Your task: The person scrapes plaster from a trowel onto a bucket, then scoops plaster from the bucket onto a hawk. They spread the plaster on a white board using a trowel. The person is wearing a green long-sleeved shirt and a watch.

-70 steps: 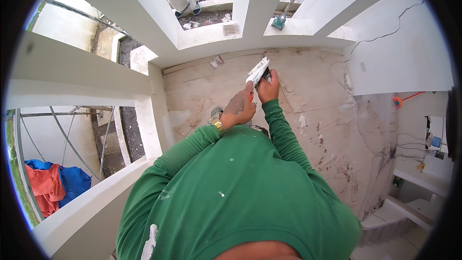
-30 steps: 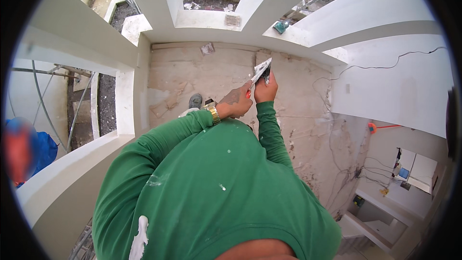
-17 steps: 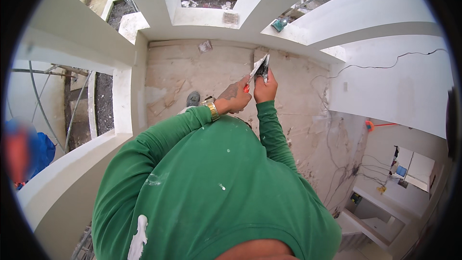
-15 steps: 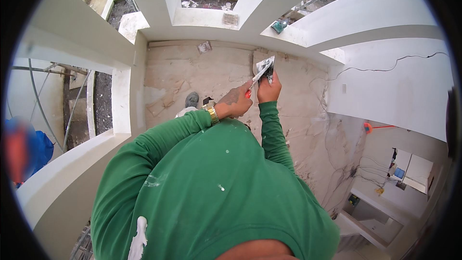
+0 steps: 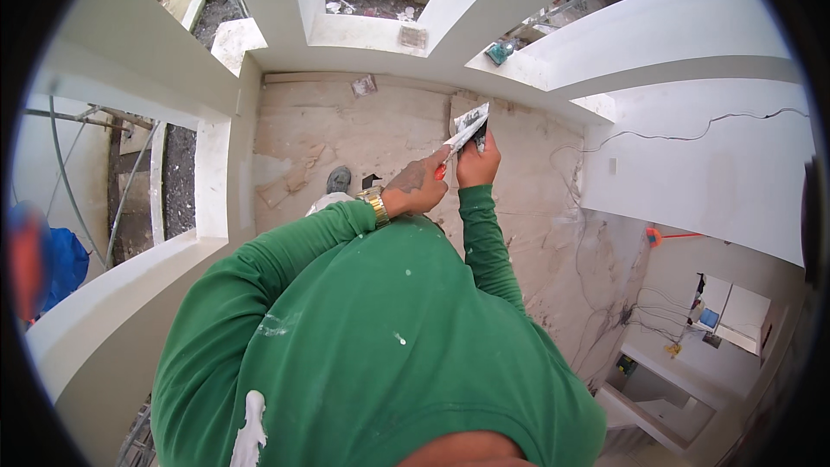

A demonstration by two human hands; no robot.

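Above the stained floor (image 5: 546,169), your left hand (image 5: 417,188) grips a red-handled scraper (image 5: 456,145); just right of it, your right hand (image 5: 478,164) pinches a dark plate (image 5: 479,137). You're seemingly working white paste (image 5: 470,118); the next move calls for steady pressure.

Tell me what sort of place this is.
Likely a building under construction or renovation: a stained, wrinkled floor covering, metal poles outside, and a white-smeared scraper in the person's left hand.

White walls (image 5: 692,177) around a stained floor (image 5: 540,160)
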